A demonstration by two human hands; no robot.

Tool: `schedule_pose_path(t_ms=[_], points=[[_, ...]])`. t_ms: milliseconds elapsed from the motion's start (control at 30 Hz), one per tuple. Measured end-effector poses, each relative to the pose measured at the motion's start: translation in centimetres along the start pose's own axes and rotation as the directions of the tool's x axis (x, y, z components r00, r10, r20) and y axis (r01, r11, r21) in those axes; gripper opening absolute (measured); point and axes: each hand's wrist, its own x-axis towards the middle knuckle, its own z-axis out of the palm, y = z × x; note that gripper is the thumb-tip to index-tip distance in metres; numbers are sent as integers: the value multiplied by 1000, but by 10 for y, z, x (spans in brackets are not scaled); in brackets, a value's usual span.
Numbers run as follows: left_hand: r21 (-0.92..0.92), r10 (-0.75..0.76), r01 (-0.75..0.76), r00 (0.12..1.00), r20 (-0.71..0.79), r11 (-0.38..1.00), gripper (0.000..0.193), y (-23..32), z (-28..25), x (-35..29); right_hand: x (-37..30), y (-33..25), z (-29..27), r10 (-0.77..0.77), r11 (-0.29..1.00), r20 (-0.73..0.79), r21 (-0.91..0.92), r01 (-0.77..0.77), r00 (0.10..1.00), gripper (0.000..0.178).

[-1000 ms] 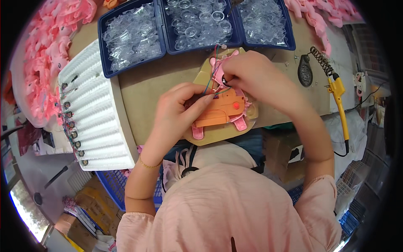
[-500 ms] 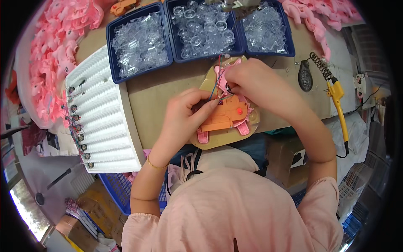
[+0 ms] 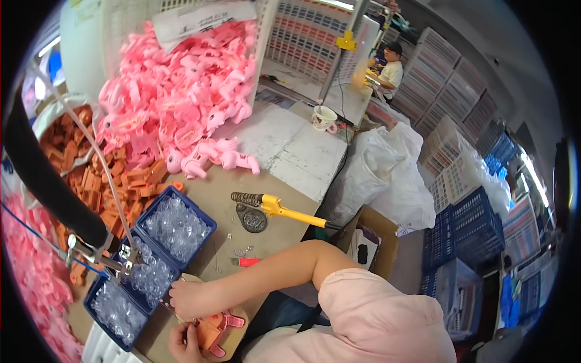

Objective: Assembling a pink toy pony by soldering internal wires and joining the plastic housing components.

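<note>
A tan holding board point(image 3: 242, 331) lies at the near edge of the table, with a pink toy shell point(image 3: 233, 320) in it. An orange plastic box point(image 3: 209, 334) rests inside the shell. My left hand point(image 3: 181, 346) is at the box's left side, thumb and fingers pinched together; what they hold is too small to make out. My right hand point(image 3: 195, 300) is closed over the far end of the board, beside the blue trays. Its fingertips are mostly hidden, and so is whatever lies between them.
Blue trays point(image 3: 192, 257) of clear plastic parts stand beyond my hands, below a black lamp arm point(image 3: 57, 181). Behind are heaps of orange boxes point(image 3: 91, 187) and pink toy shells point(image 3: 181, 91). A yellow soldering iron point(image 3: 296, 214) sits in its stand point(image 3: 252, 219). Another person point(image 3: 390, 72) works far back.
The view has swung to the right, so my hands and the board now appear at the lower left. Both hands remain at the toy shell; the thin wires no longer show.
</note>
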Motion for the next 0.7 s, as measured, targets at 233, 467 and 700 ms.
schedule_pose_path(t_ms=[233,467,700], points=[[188,90,-109,990,107,976,19,43,9,2,-15,15,29,29,992,-108,127,-15,994,15],[230,143,-155,987,70,961,18,28,-2,-6,-44,4,-45,472,357,297,797,-488,830,20],[228,77,-88,995,57,970,16,56,8,1,-164,-8,-71,768,341,155,721,-603,621,29]])
